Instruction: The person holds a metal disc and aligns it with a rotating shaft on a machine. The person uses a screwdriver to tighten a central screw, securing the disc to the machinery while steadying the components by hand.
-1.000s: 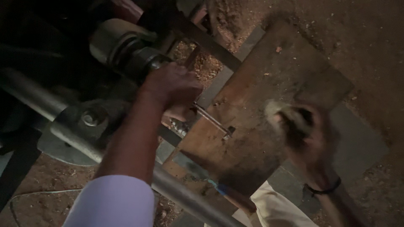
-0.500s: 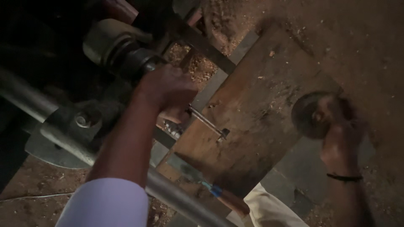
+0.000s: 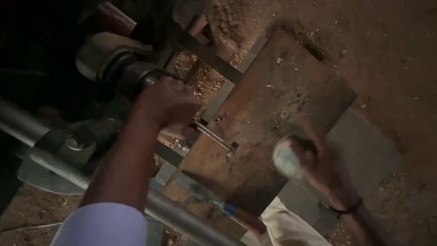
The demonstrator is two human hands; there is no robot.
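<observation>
Fingers [image 3: 182, 132] of the left hand [image 3: 168, 107] grip the metal rod's [image 3: 214, 135] near end.

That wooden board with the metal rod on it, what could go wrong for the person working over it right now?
The left hand sits right beside the round machine head, so a slip might bring fingers against it. The right hand is blurred in motion with a pale round object, which could strike the thin metal rod or the wooden board off target. Dim light and sawdust on the ground may hide hazards.
</observation>
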